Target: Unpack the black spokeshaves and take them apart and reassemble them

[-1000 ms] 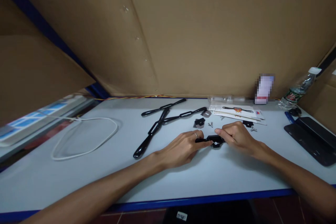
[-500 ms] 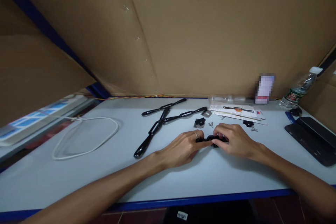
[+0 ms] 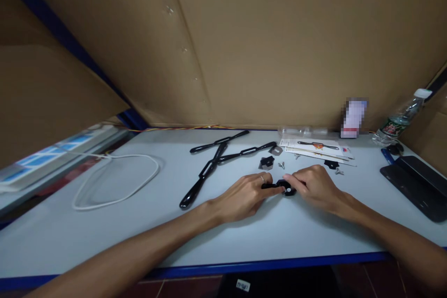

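A black spokeshave is held between both hands just above the table, its middle part showing a small bright spot. My left hand, with a ring on one finger, is closed around its left handle, the index finger reaching to the middle. My right hand grips its right side, with the thumb along the upper edge. Beyond the hands lie a dark cap plate on a metal blade, another blade, a wing screw, a black cap plate and a second wing screw.
Several black spokeshave bodies lie crossed left of the hands. Printed cards and clear packaging are at the back. A phone, bottle and black case stand right; a white cable loops left.
My right hand's fingers have shifted on the spokeshave, with the thumb now higher and more of the middle part uncovered. My left hand keeps its hold.
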A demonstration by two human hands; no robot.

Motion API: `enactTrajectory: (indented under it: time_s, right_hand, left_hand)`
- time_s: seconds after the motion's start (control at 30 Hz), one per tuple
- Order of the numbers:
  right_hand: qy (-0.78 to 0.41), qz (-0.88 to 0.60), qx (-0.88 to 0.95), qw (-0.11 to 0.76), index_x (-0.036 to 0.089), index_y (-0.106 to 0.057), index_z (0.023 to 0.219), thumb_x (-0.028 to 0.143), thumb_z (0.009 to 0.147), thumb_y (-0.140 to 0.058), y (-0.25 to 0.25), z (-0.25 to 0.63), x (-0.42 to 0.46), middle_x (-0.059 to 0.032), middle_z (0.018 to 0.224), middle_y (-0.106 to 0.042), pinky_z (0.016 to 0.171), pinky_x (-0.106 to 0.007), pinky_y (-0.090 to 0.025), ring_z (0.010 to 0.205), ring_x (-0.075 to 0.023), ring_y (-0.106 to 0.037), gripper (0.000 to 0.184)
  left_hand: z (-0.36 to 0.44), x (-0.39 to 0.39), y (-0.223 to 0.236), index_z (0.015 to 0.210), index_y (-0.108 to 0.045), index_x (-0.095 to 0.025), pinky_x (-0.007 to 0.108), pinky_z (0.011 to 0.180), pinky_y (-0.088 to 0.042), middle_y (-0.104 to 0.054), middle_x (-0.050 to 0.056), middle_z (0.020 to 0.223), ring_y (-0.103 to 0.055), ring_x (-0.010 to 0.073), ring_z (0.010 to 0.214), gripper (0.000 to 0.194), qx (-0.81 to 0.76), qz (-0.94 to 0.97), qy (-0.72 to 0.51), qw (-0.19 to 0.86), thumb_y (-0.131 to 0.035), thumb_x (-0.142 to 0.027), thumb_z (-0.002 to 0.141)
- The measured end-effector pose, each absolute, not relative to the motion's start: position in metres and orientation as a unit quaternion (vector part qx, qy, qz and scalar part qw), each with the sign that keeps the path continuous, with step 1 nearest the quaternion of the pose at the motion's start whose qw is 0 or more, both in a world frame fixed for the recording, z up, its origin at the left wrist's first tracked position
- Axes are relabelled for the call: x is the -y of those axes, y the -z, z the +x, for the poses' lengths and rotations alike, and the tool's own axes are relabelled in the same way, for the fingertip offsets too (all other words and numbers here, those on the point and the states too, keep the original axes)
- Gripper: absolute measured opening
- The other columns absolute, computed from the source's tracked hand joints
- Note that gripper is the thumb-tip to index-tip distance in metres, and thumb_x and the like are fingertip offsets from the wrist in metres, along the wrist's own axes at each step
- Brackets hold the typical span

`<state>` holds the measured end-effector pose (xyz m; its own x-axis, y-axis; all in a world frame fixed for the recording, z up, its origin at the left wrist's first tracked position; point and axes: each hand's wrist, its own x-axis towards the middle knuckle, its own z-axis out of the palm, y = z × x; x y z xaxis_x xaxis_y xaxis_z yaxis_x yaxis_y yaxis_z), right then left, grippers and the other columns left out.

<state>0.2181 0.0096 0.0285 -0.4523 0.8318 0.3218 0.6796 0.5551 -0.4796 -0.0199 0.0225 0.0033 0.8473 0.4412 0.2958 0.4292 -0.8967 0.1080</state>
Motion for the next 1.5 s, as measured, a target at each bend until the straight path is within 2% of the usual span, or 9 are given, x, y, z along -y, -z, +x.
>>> enactTrajectory:
  time_s: [0.1, 0.23, 0.33, 0.4, 0.57, 0.83, 1.03, 1.27, 1.5]
  right_hand:
    - [-0.167, -0.451, 0.83, 0.283, 0.021, -0.04, 0.042, 0.046, 0.103, -0.045, -0.028, 0.217, -0.01, 0.0064, 0.046, -0.027, 0.054, -0.03, -0.022, 0.047, -0.009, -0.022, 0.066]
    - [-0.171, -0.43, 0.815, 0.348, 0.021, -0.046, 0.052, 0.043, 0.104, -0.042, -0.031, 0.217, -0.009, 0.002, 0.056, -0.046, 0.058, -0.03, -0.033, 0.053, -0.0109, -0.04, 0.057]
    - [-0.181, -0.407, 0.828, 0.341, 0.02, -0.052, 0.058, 0.041, 0.105, -0.04, -0.032, 0.217, -0.009, -0.0005, 0.064, -0.054, 0.061, -0.03, -0.037, 0.059, -0.0124, -0.046, 0.053]
    - [-0.187, -0.402, 0.839, 0.317, 0.02, -0.051, 0.057, 0.041, 0.105, -0.039, -0.031, 0.217, -0.008, 0.0013, 0.059, -0.05, 0.058, -0.029, -0.034, 0.055, -0.0114, -0.041, 0.054]
    - [-0.195, -0.436, 0.814, 0.331, 0.022, -0.035, 0.051, 0.048, 0.104, -0.039, -0.032, 0.217, -0.007, 0.0065, 0.051, -0.023, 0.052, -0.029, -0.023, 0.05, -0.0099, -0.021, 0.059]
    - [-0.146, -0.454, 0.824, 0.305, 0.021, -0.054, 0.06, 0.044, 0.107, -0.035, -0.03, 0.217, -0.007, -0.0003, 0.057, -0.055, 0.059, -0.032, -0.031, 0.054, -0.0123, -0.045, 0.056]
    - [-0.139, -0.454, 0.839, 0.265, 0.02, -0.052, 0.058, 0.04, 0.106, -0.04, -0.022, 0.214, -0.003, 0.0014, 0.054, -0.051, 0.056, -0.032, -0.026, 0.05, -0.0111, -0.035, 0.053]
    - [-0.286, -0.424, 0.8, 0.313, 0.019, -0.062, 0.066, 0.033, 0.102, -0.044, -0.037, 0.212, -0.002, 0.0001, 0.061, -0.064, 0.058, -0.028, -0.035, 0.054, -0.0108, -0.049, 0.042]
    - [-0.201, -0.44, 0.82, 0.305, 0.02, -0.059, 0.069, 0.034, 0.103, -0.043, -0.037, 0.219, -0.009, 0.0016, 0.059, -0.058, 0.06, -0.029, -0.034, 0.055, -0.0118, -0.047, 0.04]
  left_hand:
    - [-0.021, -0.023, -0.003, 0.135, -0.062, -0.023, 0.031, 0.066, -0.054, -0.061, 0.006, 0.097, -0.059, 0.0183, 0.076, 0.061, -0.223, 0.962, -0.156, 0.015, -0.045, 0.001, 0.082]
    - [-0.021, -0.023, -0.002, 0.136, -0.061, -0.023, 0.032, 0.067, -0.055, -0.06, 0.006, 0.097, -0.059, 0.0184, 0.077, 0.062, -0.223, 0.963, -0.153, 0.017, -0.046, 0.002, 0.081]
    - [-0.021, -0.023, -0.002, 0.136, -0.061, -0.023, 0.031, 0.067, -0.056, -0.06, 0.006, 0.098, -0.059, 0.0179, 0.076, 0.062, -0.22, 0.963, -0.157, 0.018, -0.046, 0.002, 0.081]
    - [-0.021, -0.023, -0.002, 0.136, -0.061, -0.023, 0.031, 0.068, -0.056, -0.06, 0.006, 0.097, -0.059, 0.0178, 0.076, 0.062, -0.219, 0.962, -0.16, 0.018, -0.045, 0.002, 0.081]
    - [-0.021, -0.023, -0.003, 0.136, -0.06, -0.024, 0.031, 0.067, -0.055, -0.06, 0.006, 0.098, -0.058, 0.0178, 0.076, 0.061, -0.218, 0.964, -0.154, 0.014, -0.047, 0.001, 0.082]
    - [-0.02, -0.023, -0.004, 0.136, -0.061, -0.025, 0.029, 0.067, -0.055, -0.061, 0.005, 0.097, -0.059, 0.0172, 0.077, 0.061, -0.223, 0.962, -0.154, 0.021, -0.047, 0.002, 0.083]
    - [-0.02, -0.023, -0.002, 0.135, -0.062, -0.024, 0.031, 0.067, -0.055, -0.061, 0.005, 0.098, -0.06, 0.0186, 0.077, 0.063, -0.226, 0.96, -0.161, 0.029, -0.048, 0.002, 0.079]
    - [-0.02, -0.022, -0.004, 0.134, -0.061, -0.025, 0.03, 0.067, -0.054, -0.061, 0.005, 0.098, -0.061, 0.0185, 0.079, 0.065, -0.232, 0.961, -0.149, 0.035, -0.047, 0.003, 0.078]
    - [-0.02, -0.023, -0.002, 0.135, -0.062, -0.024, 0.03, 0.065, -0.053, -0.061, 0.005, 0.095, -0.058, 0.0182, 0.075, 0.063, -0.225, 0.962, -0.155, 0.023, -0.046, 0.002, 0.079]
